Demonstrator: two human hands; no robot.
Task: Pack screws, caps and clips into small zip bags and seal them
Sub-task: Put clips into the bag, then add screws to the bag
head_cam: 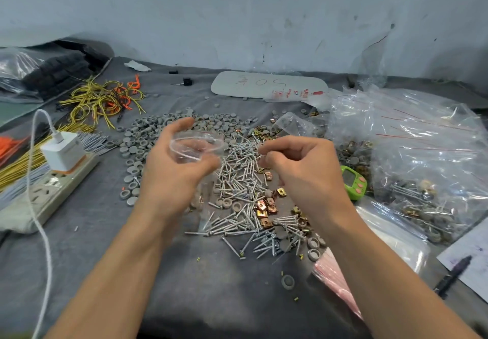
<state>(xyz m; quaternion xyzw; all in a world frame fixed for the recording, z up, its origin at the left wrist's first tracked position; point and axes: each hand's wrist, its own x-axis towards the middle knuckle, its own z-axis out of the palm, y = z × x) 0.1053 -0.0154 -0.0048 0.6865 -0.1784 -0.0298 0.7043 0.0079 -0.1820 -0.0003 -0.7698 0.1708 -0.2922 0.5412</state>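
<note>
My left hand point(174, 161) holds a small clear zip bag point(196, 148) with its mouth spread open, above the left edge of the screw pile. My right hand point(301, 164) hovers beside it, over the silver screws point(240, 177), with curled fingers pinching together; what they pinch is too small to tell. Grey round caps point(148, 138) lie heaped behind and left of my left hand. Gold metal clips point(266, 210) are scattered among the screws in front of my right hand.
A power strip with a white charger point(62, 153) and cable lies at the left, with yellow and orange wire ties point(103, 98) behind. Large clear bags of packed parts point(422, 169) fill the right. A green timer point(353, 182), a stack of flat zip bags point(335, 278) and a pen point(451, 278) sit near the right.
</note>
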